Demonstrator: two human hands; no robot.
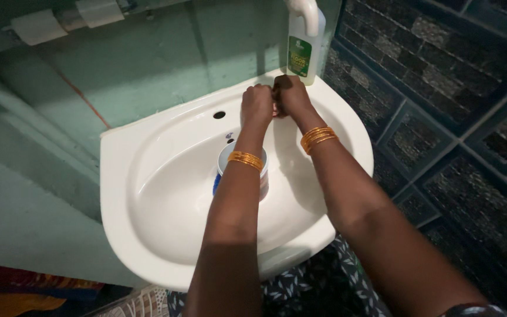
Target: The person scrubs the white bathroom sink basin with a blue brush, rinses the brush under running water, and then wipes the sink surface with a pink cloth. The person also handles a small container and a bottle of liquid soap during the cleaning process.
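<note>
White porcelain sink (148,194) holds a blue-white tub (221,176) at its centre; my left hand (257,104) and right hand (291,94) clench together at one o'clock, whatever they grip hidden, under the bottle (301,50).

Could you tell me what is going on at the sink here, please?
A person stands over a white wash basin with both arms stretched out. The left hand and right hand are closed together at the back rim, where a tap would be, though what they grip is hidden. A white bottle with a green label stands just behind them, and a round tub sits in the bowl beneath the left arm.
</note>
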